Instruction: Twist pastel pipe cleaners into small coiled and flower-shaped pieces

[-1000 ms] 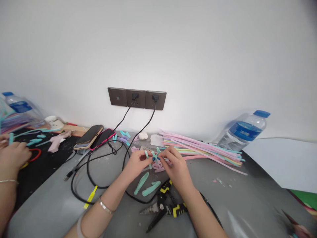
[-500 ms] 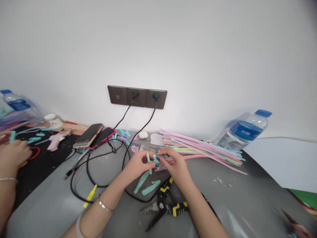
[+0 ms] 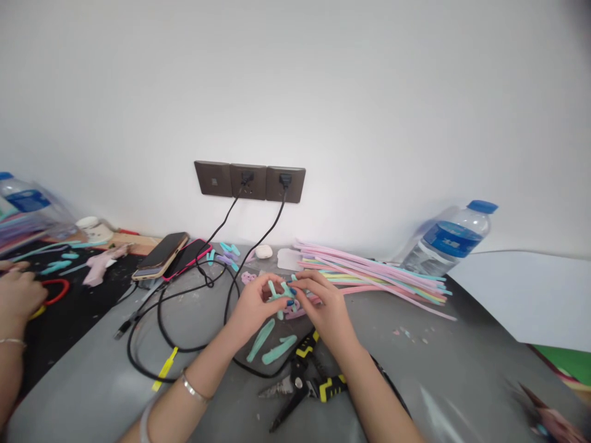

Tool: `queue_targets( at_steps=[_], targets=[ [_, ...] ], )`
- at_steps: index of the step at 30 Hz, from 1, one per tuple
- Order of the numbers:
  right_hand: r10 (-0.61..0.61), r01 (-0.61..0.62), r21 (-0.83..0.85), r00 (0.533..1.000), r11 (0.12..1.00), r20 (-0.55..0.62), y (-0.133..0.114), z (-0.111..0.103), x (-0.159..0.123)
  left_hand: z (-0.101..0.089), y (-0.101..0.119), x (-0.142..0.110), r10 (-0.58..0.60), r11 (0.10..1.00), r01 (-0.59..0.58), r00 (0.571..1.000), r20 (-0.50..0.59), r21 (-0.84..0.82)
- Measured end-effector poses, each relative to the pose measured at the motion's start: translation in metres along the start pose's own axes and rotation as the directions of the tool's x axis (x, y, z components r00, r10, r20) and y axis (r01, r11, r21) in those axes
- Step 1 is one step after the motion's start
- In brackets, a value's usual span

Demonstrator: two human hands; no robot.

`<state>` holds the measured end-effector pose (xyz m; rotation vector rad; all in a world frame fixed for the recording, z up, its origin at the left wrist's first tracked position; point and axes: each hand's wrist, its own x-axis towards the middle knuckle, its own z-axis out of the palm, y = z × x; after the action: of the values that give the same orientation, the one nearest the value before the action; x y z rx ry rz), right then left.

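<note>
My left hand [image 3: 253, 306] and my right hand [image 3: 323, 307] meet above the grey table [image 3: 462, 375], fingers pinched together on a small piece made of folded teal pipe cleaner loops [image 3: 281, 291]. Under the hands lie two loose teal loops [image 3: 270, 344] and some pink loops [image 3: 295, 311]. Black and yellow pliers [image 3: 307, 378] rest just in front of my right wrist.
A pile of pastel pipe cleaners [image 3: 373, 274] lies at the right, by a tilted water bottle [image 3: 446, 240]. Two phones [image 3: 173, 253] charge from wall sockets [image 3: 249, 181] through black cables [image 3: 184, 307]. Another person's hand [image 3: 16, 295] works at the far left.
My hands have stayed together on the teal piece, fingers shifting slightly. The view has drifted a little, and the other person's hand moved left.
</note>
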<state>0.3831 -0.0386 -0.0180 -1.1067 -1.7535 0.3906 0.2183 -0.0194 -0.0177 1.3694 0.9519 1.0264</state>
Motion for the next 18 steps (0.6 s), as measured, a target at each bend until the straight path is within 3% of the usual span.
queue_targets(
  at_steps=[6, 11, 18],
  targets=[
    [0.049, -0.059, 0.103, 0.994, 0.993, 0.099, -0.0031, -0.0033, 0.001, -0.0008, 0.006, -0.0014, -0.031, 0.993, 0.035, 0.999, 0.039, -0.109],
    [0.113, -0.119, 0.107, 0.992, 0.987, 0.058, 0.0034, -0.0031, 0.0003, 0.0013, 0.0089, -0.0011, -0.003, 0.991, 0.01, 0.999, 0.054, -0.137],
    [0.101, -0.109, 0.106, 0.992, 0.988, 0.073, 0.0042, -0.0017, 0.001, -0.0012, 0.0056, 0.0017, 0.0, 0.997, 0.0, 1.0, -0.001, -0.078]
  ],
)
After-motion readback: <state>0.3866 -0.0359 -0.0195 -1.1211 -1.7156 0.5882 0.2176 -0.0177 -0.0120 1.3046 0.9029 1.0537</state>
